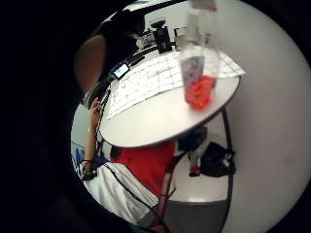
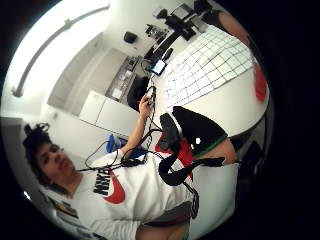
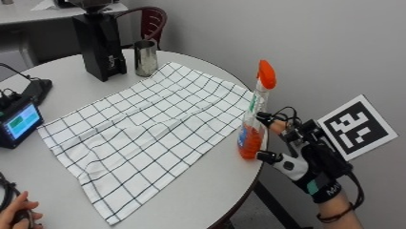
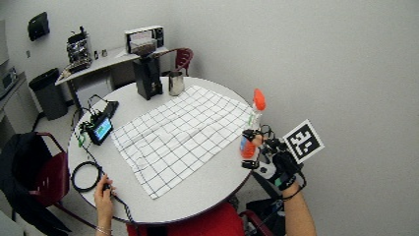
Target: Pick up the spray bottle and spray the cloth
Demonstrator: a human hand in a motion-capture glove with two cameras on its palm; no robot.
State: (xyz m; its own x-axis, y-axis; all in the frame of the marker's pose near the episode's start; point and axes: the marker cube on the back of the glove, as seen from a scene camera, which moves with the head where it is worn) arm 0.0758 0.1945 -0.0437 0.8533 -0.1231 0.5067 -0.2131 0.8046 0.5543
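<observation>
- Right now the spray bottle stands upright at the round table's edge, just beside the cloth's near corner; it has an orange trigger head and orange liquid filling its lower part.
- The gloved right hand reaches in from beyond the table edge, its fingers spread, fingertips at the bottle's side; whether they touch it, I cannot tell.
- The little-finger-side palm view shows the bottle close ahead and standing on the table.
- The cloth, white with a dark grid, lies flat across the table's middle.
- At the far side stand a black machine and a metal cup, close together.
- A small device with a lit screen sits beside the cloth's far corner.
- The bare left hand rests at the table's edge, holding a cable.
</observation>
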